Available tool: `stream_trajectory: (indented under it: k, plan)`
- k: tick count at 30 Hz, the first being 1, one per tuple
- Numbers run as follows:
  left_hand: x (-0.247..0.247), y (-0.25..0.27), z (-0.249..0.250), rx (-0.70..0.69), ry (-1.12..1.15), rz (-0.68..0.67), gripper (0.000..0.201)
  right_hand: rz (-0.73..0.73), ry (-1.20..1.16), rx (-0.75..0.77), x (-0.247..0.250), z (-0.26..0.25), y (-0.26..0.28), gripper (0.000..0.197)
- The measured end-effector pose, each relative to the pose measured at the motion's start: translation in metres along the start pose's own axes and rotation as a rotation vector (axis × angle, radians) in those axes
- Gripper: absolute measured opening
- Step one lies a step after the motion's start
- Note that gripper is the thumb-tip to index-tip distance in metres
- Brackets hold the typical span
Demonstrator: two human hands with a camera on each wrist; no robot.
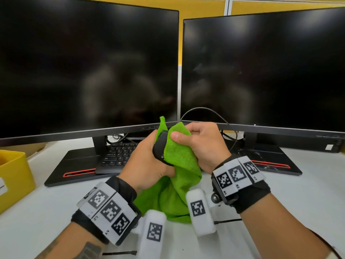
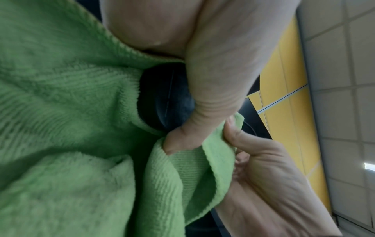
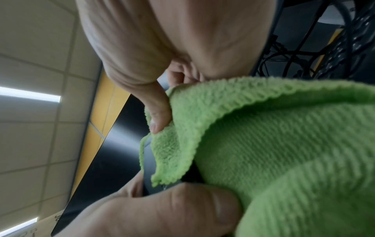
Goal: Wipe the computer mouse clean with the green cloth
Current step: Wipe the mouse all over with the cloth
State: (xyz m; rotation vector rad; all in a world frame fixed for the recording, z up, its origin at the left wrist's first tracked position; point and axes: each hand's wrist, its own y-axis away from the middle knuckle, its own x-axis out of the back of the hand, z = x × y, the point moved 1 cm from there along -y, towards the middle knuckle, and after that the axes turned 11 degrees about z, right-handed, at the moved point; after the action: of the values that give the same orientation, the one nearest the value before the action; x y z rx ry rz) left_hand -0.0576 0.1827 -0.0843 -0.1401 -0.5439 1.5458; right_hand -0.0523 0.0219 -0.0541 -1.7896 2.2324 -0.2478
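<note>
My left hand (image 1: 147,156) holds the black computer mouse (image 1: 160,146) up above the desk, fingers curled round it. The green cloth (image 1: 179,159) is wrapped over the mouse's right side, and its lower part hangs down between my wrists. My right hand (image 1: 197,143) grips the cloth, thumb pressing it against the mouse. In the left wrist view the mouse (image 2: 166,96) shows dark between the cloth (image 2: 71,120) and my left thumb. In the right wrist view the cloth (image 3: 274,144) fills the lower right, and only a dark strip of the mouse (image 3: 149,162) shows.
Two dark monitors (image 1: 89,68) (image 1: 265,71) stand side by side at the back of the white desk (image 1: 308,193). A black keyboard (image 1: 117,156) lies under the left monitor. A yellow box (image 1: 13,176) stands at the left edge. Black cables (image 1: 229,137) run behind my right hand.
</note>
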Motion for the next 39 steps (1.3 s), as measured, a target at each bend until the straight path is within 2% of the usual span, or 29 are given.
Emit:
stream_trajectory:
  k: [7, 16, 21, 26, 33, 39]
  plan:
    - [0.006, -0.006, -0.004, 0.015, 0.024, 0.099, 0.076, -0.136, -0.062, 0.003, 0.003, 0.002, 0.001, 0.024]
    - [0.000, -0.002, -0.002, -0.065, -0.158, 0.096, 0.064, -0.028, -0.077, -0.008, -0.008, -0.001, 0.010, 0.025]
    - [-0.001, 0.001, 0.005, -0.101, -0.189, 0.025, 0.064, -0.003, -0.082, -0.027, -0.008, -0.002, 0.011, 0.030]
    - [0.001, 0.003, 0.008, -0.082, -0.107, -0.003, 0.060, -0.029, -0.071, -0.026, -0.002, -0.006, 0.007, 0.018]
    - [0.009, -0.003, 0.005, 0.024, 0.081, 0.074, 0.068, -0.146, -0.133, -0.031, -0.003, -0.010, 0.009, 0.023]
    - [0.010, -0.005, 0.003, 0.054, 0.155, 0.105, 0.056, -0.059, -0.269, -0.109, 0.007, -0.010, 0.003, 0.028]
